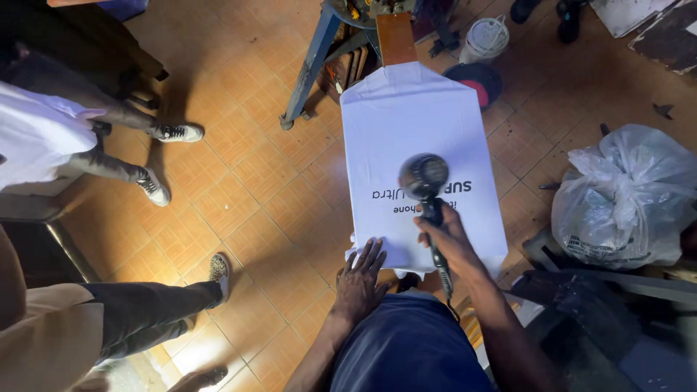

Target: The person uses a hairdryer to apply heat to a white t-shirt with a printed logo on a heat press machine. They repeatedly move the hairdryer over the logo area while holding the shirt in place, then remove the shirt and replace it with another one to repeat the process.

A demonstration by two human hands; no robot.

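White shirt [406,123] lies stretched on a board; right hand [451,243] grips a black dryer [425,178], left hand [359,279] lies flat, open, at 7 o'clock.

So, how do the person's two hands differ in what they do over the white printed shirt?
The left hand lies flat, fingers spread, on the near edge of the white printed shirt; the right hand is closed around the handle of a black hair dryer. The left touches the cloth; the right hovers above it. Both are bare.
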